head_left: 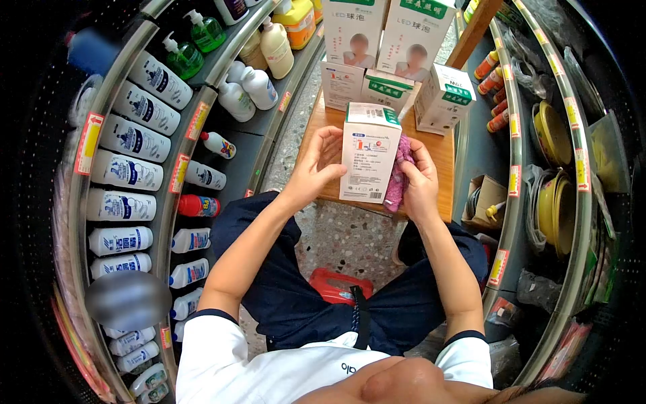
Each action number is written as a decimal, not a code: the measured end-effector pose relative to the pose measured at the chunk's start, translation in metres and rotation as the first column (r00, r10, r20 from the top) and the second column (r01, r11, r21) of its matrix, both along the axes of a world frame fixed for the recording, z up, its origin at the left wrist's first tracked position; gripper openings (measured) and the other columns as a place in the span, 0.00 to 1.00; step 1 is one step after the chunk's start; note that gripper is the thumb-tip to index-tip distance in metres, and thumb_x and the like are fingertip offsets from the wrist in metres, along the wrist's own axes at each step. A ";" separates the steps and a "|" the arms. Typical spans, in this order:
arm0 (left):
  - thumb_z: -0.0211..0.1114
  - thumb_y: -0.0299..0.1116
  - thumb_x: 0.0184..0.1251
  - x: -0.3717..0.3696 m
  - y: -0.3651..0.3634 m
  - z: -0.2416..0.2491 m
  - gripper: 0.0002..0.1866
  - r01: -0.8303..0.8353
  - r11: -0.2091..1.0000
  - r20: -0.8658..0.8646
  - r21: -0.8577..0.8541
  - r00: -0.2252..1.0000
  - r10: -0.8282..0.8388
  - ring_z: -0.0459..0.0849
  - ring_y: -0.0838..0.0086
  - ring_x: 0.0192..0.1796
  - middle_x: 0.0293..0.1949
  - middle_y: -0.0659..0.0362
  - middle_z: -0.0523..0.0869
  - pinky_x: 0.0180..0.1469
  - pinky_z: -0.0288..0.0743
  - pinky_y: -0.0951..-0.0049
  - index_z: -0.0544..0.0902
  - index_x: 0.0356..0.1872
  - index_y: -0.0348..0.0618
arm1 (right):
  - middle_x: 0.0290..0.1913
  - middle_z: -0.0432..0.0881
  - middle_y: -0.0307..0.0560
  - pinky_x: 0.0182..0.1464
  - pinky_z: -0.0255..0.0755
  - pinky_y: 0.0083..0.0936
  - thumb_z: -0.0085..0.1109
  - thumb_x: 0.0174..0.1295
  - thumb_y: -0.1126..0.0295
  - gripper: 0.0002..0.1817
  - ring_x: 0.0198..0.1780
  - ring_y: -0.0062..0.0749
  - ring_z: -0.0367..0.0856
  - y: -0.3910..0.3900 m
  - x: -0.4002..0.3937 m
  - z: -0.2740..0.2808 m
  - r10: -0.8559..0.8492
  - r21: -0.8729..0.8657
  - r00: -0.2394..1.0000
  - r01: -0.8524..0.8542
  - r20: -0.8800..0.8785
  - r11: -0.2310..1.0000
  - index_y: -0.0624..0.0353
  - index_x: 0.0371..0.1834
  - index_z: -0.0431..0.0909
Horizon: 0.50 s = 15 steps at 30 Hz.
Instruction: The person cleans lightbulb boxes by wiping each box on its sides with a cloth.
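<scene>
Boxed item: one white carton with green top band [367, 165], upright at the near edge of the wooden tabletop [444, 185], between the two hands; whether its base touches the wood cannot be told.
Left hand [321, 160]: cupped, thumb and fingers apart, at the carton's left edge.
Right hand [418, 172]: thumb and fingers pinching a pink cloth [396, 178] against the carton's right side.
Further stock, tabletop: several similar LED bulb boxes [387, 91], grouped behind the carton; a single smaller box [444, 101] to the right.
Left shelving: white bottles [128, 168] in rows; green pump bottles [195, 44] above.
Right shelving: orange-red cans [488, 64]; yellow coils [555, 209].
</scene>
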State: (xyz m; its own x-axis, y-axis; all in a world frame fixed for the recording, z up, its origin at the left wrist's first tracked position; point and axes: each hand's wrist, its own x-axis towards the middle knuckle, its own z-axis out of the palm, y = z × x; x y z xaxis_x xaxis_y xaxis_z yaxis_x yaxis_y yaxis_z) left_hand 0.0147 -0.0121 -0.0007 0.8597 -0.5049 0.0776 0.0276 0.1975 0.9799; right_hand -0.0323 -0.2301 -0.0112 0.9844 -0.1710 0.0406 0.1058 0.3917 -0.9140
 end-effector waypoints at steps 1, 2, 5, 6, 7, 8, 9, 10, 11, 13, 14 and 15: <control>0.66 0.27 0.65 -0.001 0.001 -0.003 0.33 0.004 1.000 -0.002 0.010 1.000 -0.004 0.65 0.62 0.74 0.70 0.50 0.68 0.78 0.55 0.58 0.60 0.68 0.44 | 0.53 0.81 0.40 0.60 0.71 0.21 0.48 0.64 0.83 0.19 0.55 0.22 0.78 -0.002 0.000 -0.001 0.017 0.012 1.000 -0.017 -0.002 1.000 0.64 0.58 0.75; 0.66 0.27 0.65 -0.001 0.003 -0.005 0.32 0.007 1.000 -0.004 0.020 1.000 -0.007 0.67 0.62 0.74 0.69 0.51 0.69 0.77 0.55 0.58 0.61 0.67 0.44 | 0.54 0.81 0.40 0.60 0.71 0.21 0.47 0.64 0.84 0.19 0.55 0.22 0.78 -0.003 0.000 -0.002 0.022 0.027 1.000 -0.022 -0.003 0.999 0.64 0.59 0.75; 0.67 0.28 0.66 0.002 0.009 -0.005 0.30 0.049 0.998 0.005 0.042 0.999 -0.049 0.70 0.63 0.71 0.66 0.52 0.73 0.76 0.58 0.58 0.61 0.64 0.45 | 0.54 0.82 0.40 0.60 0.71 0.20 0.47 0.64 0.84 0.20 0.54 0.22 0.79 0.001 -0.002 0.003 0.047 0.062 0.999 -0.047 -0.007 0.997 0.64 0.60 0.75; 0.68 0.29 0.66 0.003 0.011 -0.006 0.30 0.059 0.996 0.000 0.063 0.998 -0.059 0.69 0.63 0.72 0.65 0.52 0.73 0.76 0.59 0.58 0.61 0.64 0.45 | 0.54 0.82 0.40 0.60 0.71 0.20 0.47 0.64 0.84 0.20 0.54 0.22 0.79 0.001 -0.002 0.003 0.057 0.068 0.998 -0.056 -0.009 0.996 0.64 0.60 0.75; 0.69 0.30 0.66 0.004 0.014 -0.007 0.31 0.070 0.994 -0.004 0.083 0.998 -0.070 0.69 0.64 0.72 0.64 0.52 0.73 0.75 0.61 0.59 0.61 0.65 0.46 | 0.54 0.82 0.40 0.60 0.71 0.20 0.47 0.64 0.85 0.21 0.54 0.21 0.79 0.001 -0.002 0.004 0.066 0.073 0.998 -0.065 -0.011 0.995 0.64 0.60 0.74; 0.70 0.30 0.65 0.005 0.015 -0.008 0.31 0.082 0.991 -0.008 0.103 0.997 -0.082 0.69 0.64 0.72 0.63 0.51 0.73 0.75 0.62 0.59 0.62 0.65 0.46 | 0.54 0.82 0.40 0.60 0.71 0.20 0.47 0.64 0.85 0.21 0.54 0.21 0.79 0.001 -0.002 0.005 0.070 0.064 0.997 -0.069 -0.017 0.996 0.64 0.61 0.74; 0.70 0.31 0.65 0.005 0.016 -0.008 0.32 0.058 0.991 0.007 0.123 0.998 -0.059 0.71 0.63 0.70 0.63 0.50 0.75 0.74 0.62 0.59 0.61 0.65 0.45 | 0.54 0.82 0.40 0.60 0.71 0.20 0.47 0.64 0.85 0.21 0.54 0.21 0.79 0.000 -0.002 0.007 0.074 0.055 0.997 -0.072 -0.023 0.996 0.64 0.61 0.74; 0.70 0.31 0.66 0.005 0.017 -0.009 0.33 0.033 0.989 0.022 0.141 0.999 -0.036 0.73 0.63 0.69 0.62 0.49 0.76 0.74 0.63 0.59 0.61 0.66 0.44 | 0.54 0.82 0.40 0.61 0.71 0.20 0.47 0.64 0.85 0.21 0.54 0.21 0.79 0.000 -0.002 0.008 0.077 0.045 0.997 -0.076 -0.029 0.996 0.64 0.61 0.74; 0.70 0.31 0.66 0.004 0.017 -0.009 0.34 0.007 0.987 0.037 0.159 0.999 -0.013 0.75 0.62 0.68 0.61 0.48 0.77 0.73 0.63 0.58 0.60 0.66 0.43 | 0.54 0.82 0.40 0.61 0.71 0.20 0.48 0.64 0.85 0.21 0.54 0.22 0.79 0.001 -0.003 0.009 0.056 0.011 0.998 -0.055 -0.023 0.998 0.64 0.60 0.75; 0.72 0.32 0.64 0.004 0.016 -0.008 0.38 -0.020 0.984 0.040 0.177 0.999 0.013 0.75 0.61 0.68 0.62 0.45 0.77 0.73 0.64 0.58 0.58 0.69 0.41 | 0.53 0.81 0.41 0.61 0.70 0.21 0.48 0.64 0.85 0.20 0.54 0.24 0.79 0.002 -0.003 0.011 0.014 -0.056 1.000 -0.014 -0.009 0.998 0.65 0.59 0.76; 0.73 0.33 0.63 0.004 0.016 -0.007 0.40 -0.034 0.982 0.042 0.186 0.999 0.027 0.75 0.60 0.68 0.62 0.44 0.77 0.73 0.65 0.57 0.57 0.70 0.40 | 0.53 0.81 0.42 0.61 0.70 0.21 0.49 0.63 0.86 0.20 0.54 0.26 0.79 0.000 -0.002 0.012 -0.047 -0.211 0.995 0.065 0.087 0.975 0.66 0.58 0.76; 0.73 0.34 0.63 0.004 0.016 -0.007 0.41 -0.041 0.980 0.024 0.192 0.999 0.037 0.75 0.59 0.68 0.63 0.43 0.76 0.73 0.64 0.57 0.56 0.71 0.40 | 0.52 0.81 0.43 0.60 0.70 0.22 0.49 0.62 0.86 0.19 0.54 0.27 0.79 -0.003 0.001 0.013 -0.092 -0.352 0.977 0.155 0.190 0.923 0.66 0.57 0.77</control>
